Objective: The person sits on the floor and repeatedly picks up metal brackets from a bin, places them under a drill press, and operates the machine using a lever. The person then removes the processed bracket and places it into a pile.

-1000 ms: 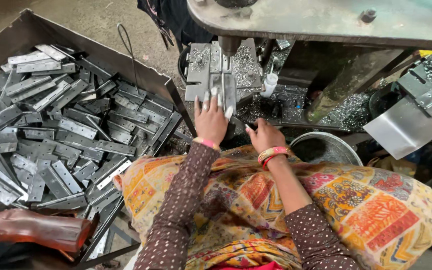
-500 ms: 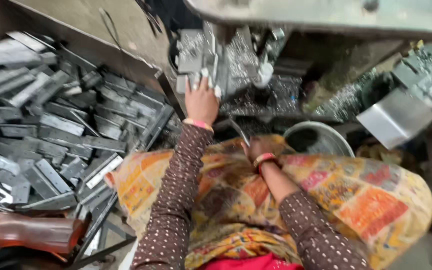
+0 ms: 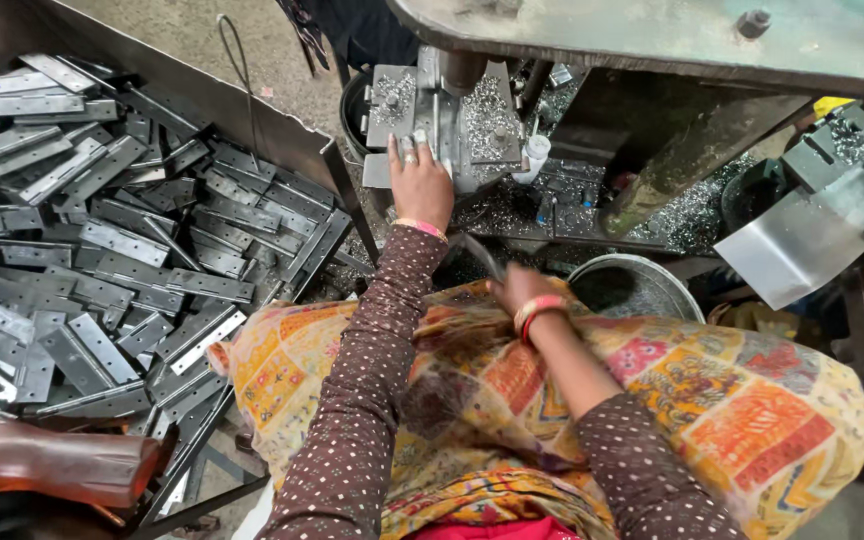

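Note:
My left hand (image 3: 418, 182) reaches forward onto the metal fixture of a press machine (image 3: 472, 110) and rests on a grey metal piece there. My right hand (image 3: 518, 290) is drawn back over my lap, blurred, and grips a thin dark metal strip (image 3: 480, 252) that sticks up to the left. A patterned orange and yellow cloth (image 3: 712, 400) covers my lap. Both sleeves are brown with white dots, and each wrist wears a pink bangle.
A large tray (image 3: 292, 150) at left holds several grey metal hinge plates (image 3: 102, 260). A round metal bowl (image 3: 642, 290) stands right of my right hand. Metal shavings litter the machine base (image 3: 572, 200). A bent steel sheet (image 3: 802, 240) lies at far right. A brown object (image 3: 42, 465) lies bottom left.
My left hand has pushed further forward onto the fixture. My right hand has pulled back toward my lap and now holds a dark strip.

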